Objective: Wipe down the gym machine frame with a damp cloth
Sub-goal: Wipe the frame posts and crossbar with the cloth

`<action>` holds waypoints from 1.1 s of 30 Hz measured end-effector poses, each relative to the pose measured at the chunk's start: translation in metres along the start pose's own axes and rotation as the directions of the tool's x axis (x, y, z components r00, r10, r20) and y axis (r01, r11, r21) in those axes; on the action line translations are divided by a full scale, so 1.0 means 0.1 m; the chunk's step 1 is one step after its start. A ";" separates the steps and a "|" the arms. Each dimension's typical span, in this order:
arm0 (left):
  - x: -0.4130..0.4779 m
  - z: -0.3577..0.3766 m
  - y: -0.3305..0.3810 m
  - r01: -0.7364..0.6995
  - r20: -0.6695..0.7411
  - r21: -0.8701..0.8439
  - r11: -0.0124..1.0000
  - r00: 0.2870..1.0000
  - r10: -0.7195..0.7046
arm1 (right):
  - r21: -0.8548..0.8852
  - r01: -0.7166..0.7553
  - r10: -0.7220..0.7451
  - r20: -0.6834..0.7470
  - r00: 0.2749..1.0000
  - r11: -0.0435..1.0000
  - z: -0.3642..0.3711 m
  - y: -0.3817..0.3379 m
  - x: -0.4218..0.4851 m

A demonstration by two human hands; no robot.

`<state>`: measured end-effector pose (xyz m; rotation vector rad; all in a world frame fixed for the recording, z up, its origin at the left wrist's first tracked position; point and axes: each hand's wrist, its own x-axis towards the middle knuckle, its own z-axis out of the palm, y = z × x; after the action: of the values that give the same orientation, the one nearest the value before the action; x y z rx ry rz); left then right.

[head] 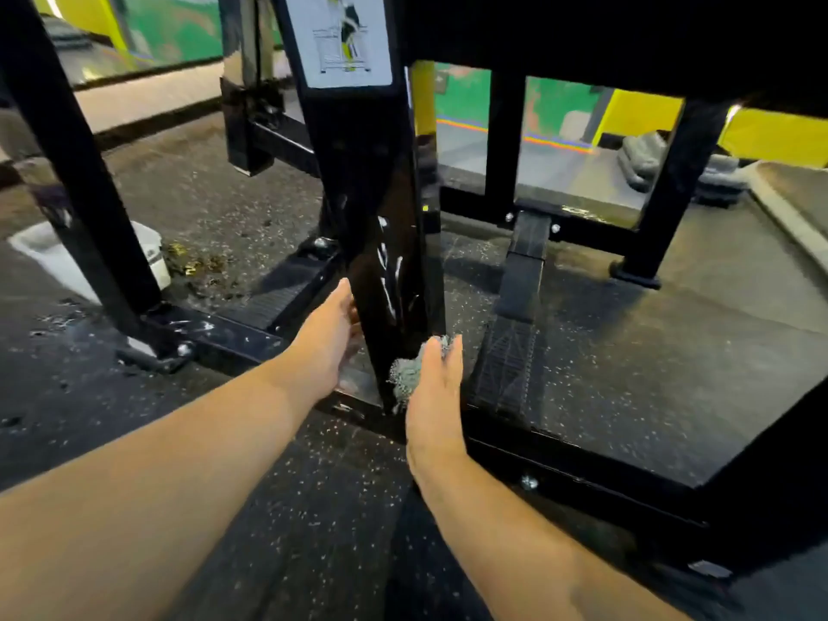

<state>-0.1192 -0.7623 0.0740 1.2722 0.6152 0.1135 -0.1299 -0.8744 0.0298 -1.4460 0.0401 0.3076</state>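
My left hand (330, 340) lay flat on the upright post (385, 208) while my straight-fingered right hand (433, 396) pressed the cloth (403, 374) at its wet-streaked foot, most of the frame (582, 470) seemingly left.

We see the frame (385, 244) in glossy black, its upright streaked with thin white smears. The cloth (405, 374) is pale grey-green, finely mottled. The floor (313, 508) is black flecked with white — the bucket (45, 257) plain white. The placard (340, 33) is white with a black-and-yellow figure; the far wall (761, 132) shows green and yellow blocks.
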 end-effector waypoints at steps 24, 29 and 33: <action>0.35 -0.23 0.94 -0.096 0.687 -0.340 0.936 0.654 0.316 | -0.813 0.402 -0.900 -0.319 0.298 0.421 0.86 -0.71 -0.03; 0.34 -0.41 0.99 -0.087 0.724 -0.321 0.943 0.619 0.304 | -0.839 0.463 -0.957 -0.230 0.175 0.286 0.99 -1.07 -0.03; 0.26 -0.50 1.05 -0.119 0.729 -0.314 0.942 0.605 0.320 | -0.883 0.452 -0.982 -0.176 -0.073 0.125 1.04 -1.45 0.14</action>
<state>-0.0957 -0.6765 0.1524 1.0222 -0.3176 -0.1599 -0.0994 -0.7830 0.1809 -1.8286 -0.2515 -1.6552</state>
